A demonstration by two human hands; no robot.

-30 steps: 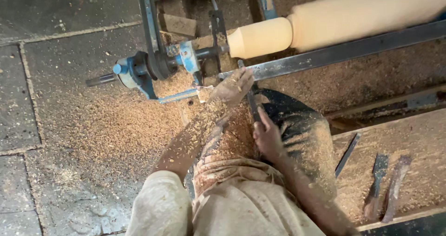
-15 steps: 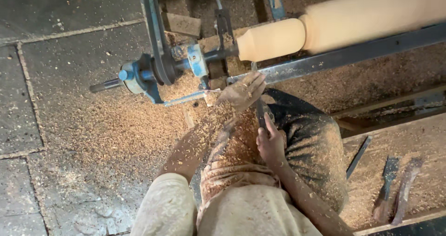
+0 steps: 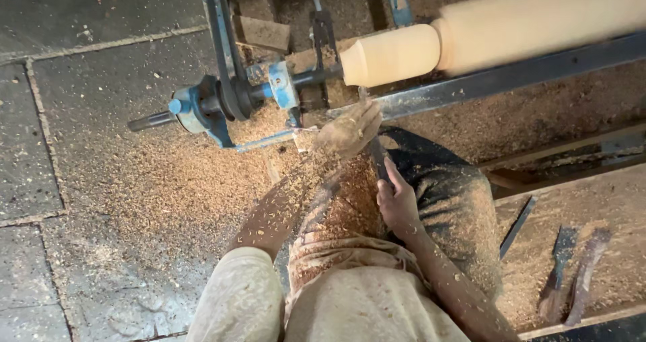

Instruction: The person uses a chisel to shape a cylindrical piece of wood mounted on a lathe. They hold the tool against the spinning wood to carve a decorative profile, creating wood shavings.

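Gripping a chisel [image 3: 377, 159], both hands [image 3: 397, 200] work beside the pale wooden cylinder [image 3: 390, 54].

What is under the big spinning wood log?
Under the wooden log runs a dark metal bar; below that lies sawdust. The floor beneath the sawdust is covered, so it cannot be seen.

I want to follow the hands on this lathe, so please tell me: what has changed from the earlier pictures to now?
Almost nothing changed. The left hand, coated in sawdust, still presses the dark long-handled turning tool on the dark metal tool rest bar, and the right hand keeps its grip on the handle. The pale round wooden workpiece stays mounted. Only the head camera shifted slightly.
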